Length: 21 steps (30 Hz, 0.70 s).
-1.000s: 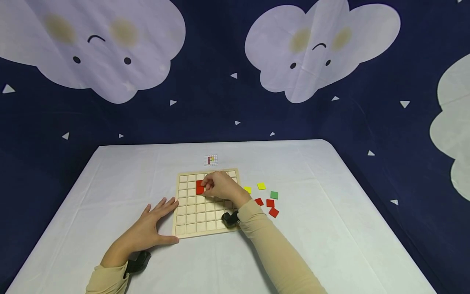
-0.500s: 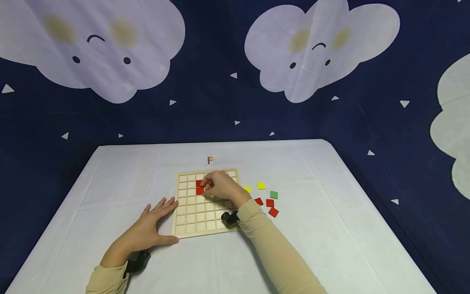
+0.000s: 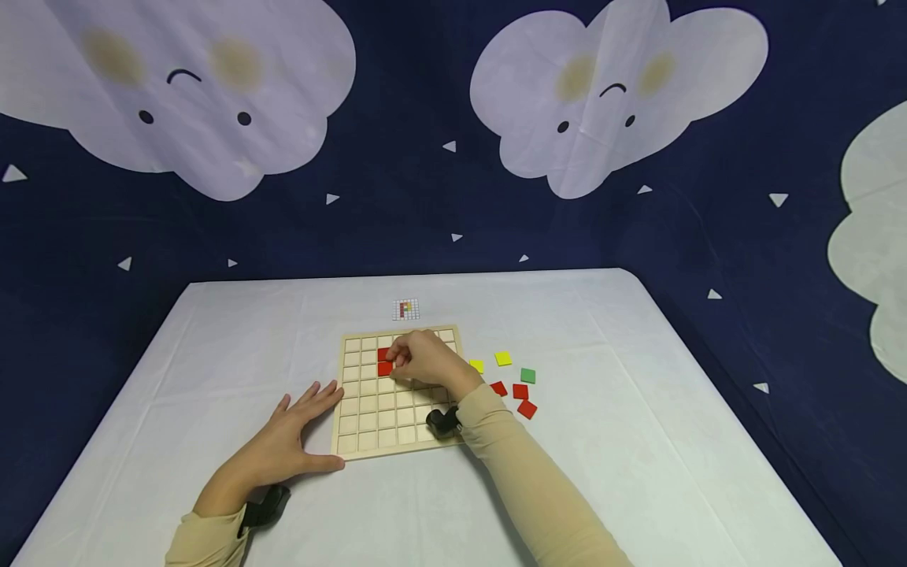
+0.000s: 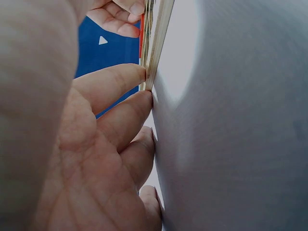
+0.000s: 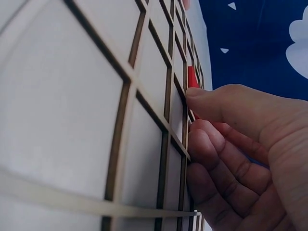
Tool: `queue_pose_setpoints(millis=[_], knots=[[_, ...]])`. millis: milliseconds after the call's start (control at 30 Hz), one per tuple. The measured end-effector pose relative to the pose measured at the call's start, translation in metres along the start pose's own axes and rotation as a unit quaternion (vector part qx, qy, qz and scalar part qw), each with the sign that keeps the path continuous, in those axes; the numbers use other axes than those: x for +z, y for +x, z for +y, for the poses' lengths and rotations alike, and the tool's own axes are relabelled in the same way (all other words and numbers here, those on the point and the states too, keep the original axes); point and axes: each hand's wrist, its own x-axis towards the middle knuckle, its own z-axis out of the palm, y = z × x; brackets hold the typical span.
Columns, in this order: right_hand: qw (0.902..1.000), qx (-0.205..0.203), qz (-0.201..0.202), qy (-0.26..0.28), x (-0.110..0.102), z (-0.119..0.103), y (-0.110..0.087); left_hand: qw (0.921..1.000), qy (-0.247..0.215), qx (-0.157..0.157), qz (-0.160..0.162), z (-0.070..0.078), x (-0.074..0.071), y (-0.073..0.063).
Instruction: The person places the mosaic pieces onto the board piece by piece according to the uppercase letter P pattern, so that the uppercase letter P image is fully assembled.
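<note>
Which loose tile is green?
The green tile, below the right yellow tile and above the loose red tiles; other loose tiles in view are red or yellow.

Wooden grid board (image 3: 386,409) partly covered by the right hand (image 3: 428,361), whether it pinches a red tile (image 3: 384,368) unclear, printed grid card (image 3: 406,309) too small to read, sleeves (image 3: 542,488) cut off below

Navy backdrop (image 3: 411,87), pale clouds (image 3: 191,146), white table (image 3: 638,433)
</note>
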Motion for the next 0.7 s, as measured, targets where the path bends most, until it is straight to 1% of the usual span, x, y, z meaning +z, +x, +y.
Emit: queue_pose_setpoints(millis=[167,333,500,600,700], knots=[[0.9998,-0.009,-0.016,0.005,-0.004,-0.001,-0.003,1.0000,-0.004,-0.003,-0.003,0.001,0.000,0.001],[0.9984,-0.040,-0.039,0.007,-0.014,0.000,-0.009,1.0000,-0.005,-0.002,-0.004,0.002,0.000,0.002],[0.9972,-0.060,-0.044,-0.012,-0.034,0.006,-0.021,1.0000,-0.006,0.000,-0.003,0.001,0.002,0.003],[0.9968,-0.060,-0.046,-0.027,-0.048,0.012,-0.032,1.0000,-0.007,-0.005,-0.003,0.001,0.002,0.002],[0.9969,-0.051,-0.043,-0.040,-0.062,0.018,-0.044,1.0000,-0.004,-0.006,-0.002,0.001,0.002,0.002]])
